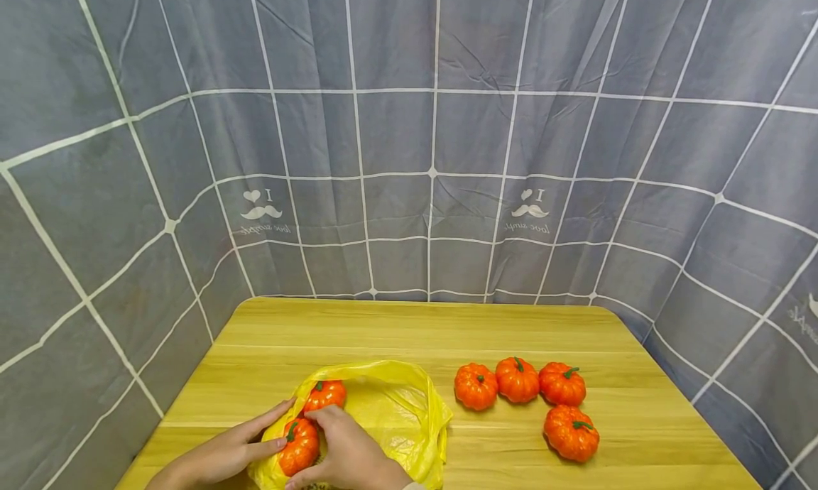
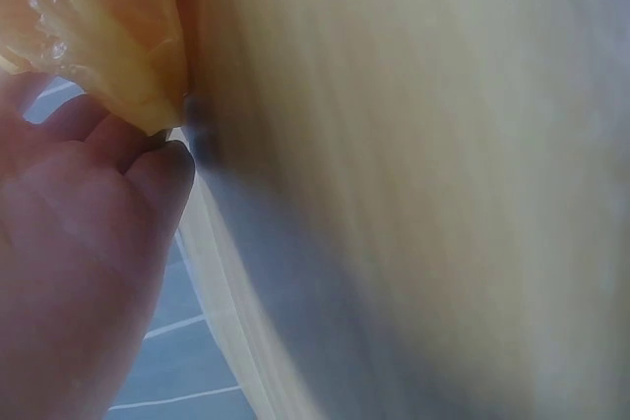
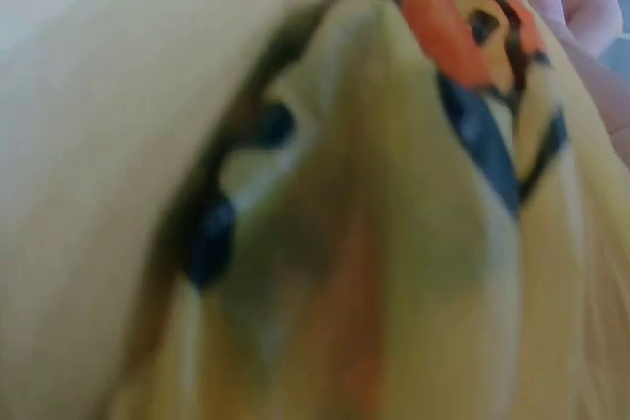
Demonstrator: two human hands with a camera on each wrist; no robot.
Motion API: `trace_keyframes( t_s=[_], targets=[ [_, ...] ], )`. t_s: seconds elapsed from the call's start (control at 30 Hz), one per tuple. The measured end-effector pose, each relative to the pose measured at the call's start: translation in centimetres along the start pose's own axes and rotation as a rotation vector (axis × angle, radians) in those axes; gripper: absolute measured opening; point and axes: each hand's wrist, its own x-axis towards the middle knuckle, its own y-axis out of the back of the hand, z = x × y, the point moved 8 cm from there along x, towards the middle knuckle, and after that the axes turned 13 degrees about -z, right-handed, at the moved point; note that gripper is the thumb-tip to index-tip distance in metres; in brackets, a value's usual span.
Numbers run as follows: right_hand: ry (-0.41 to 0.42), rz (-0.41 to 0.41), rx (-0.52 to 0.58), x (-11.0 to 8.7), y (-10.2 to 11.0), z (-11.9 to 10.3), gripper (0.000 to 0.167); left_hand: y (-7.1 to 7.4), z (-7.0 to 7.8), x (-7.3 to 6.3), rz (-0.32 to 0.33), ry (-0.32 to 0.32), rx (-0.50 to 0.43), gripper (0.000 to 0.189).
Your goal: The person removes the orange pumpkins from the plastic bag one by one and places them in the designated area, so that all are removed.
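A yellow plastic bag (image 1: 402, 412) lies with its mouth spread on the table's near left part. Inside its left side are two small orange pumpkins: a rear pumpkin (image 1: 330, 392) and a front pumpkin (image 1: 302, 453) with a green stem. My right hand (image 1: 354, 447) reaches into the bag and grips the front pumpkin between thumb and fingers. At the bag's left rim, my left hand (image 1: 233, 447) holds the plastic, its thumb by that pumpkin. In the left wrist view, fingers curl behind the bag (image 2: 98, 36). Dark-printed plastic (image 3: 394, 243) fills much of the right wrist view.
On the right of the wooden table (image 1: 511, 327) stand several more pumpkins: three in a row, including a middle pumpkin (image 1: 517, 380), and a nearer pumpkin (image 1: 571, 433). A grey gridded curtain (image 1: 396, 135) hangs behind and along both sides.
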Motion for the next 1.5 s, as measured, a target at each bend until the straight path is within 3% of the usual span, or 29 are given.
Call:
trace_keyframes(
  t_s=[0.2, 0.53, 0.7, 1.07, 1.27, 1.5],
  targets=[
    [-0.03, -0.011, 0.031, 0.2, -0.5, 0.1, 0.091, -0.2, -0.2, 0.2, -0.003, 0.01, -0.017, 0.063],
    [-0.042, 0.015, 0.034, 0.1, -0.7, 0.2, 0.085, 0.1, -0.1, 0.0, 0.021, 0.024, 0.048, 0.063],
    [-0.061, 0.023, 0.091, 0.1, -0.7, 0.4, 0.08, 0.2, -0.3, 0.0, 0.033, 0.059, 0.064, 0.064],
    [-0.088, 0.029, 0.3, -0.1, -0.7, 1.1, 0.07, 0.1, 0.0, 0.1, 0.01, 0.041, 0.022, 0.065],
    [-0.116, 0.029, 0.298, -0.3, -0.8, 1.4, 0.072, 0.0, 0.0, -0.1, 0.006, 0.028, 0.03, 0.065],
    [-0.113, 0.02, 0.415, -0.8, -0.7, 1.9, 0.066, 0.1, 0.1, 0.1, 0.024, 0.08, 0.078, 0.067]
  ],
)
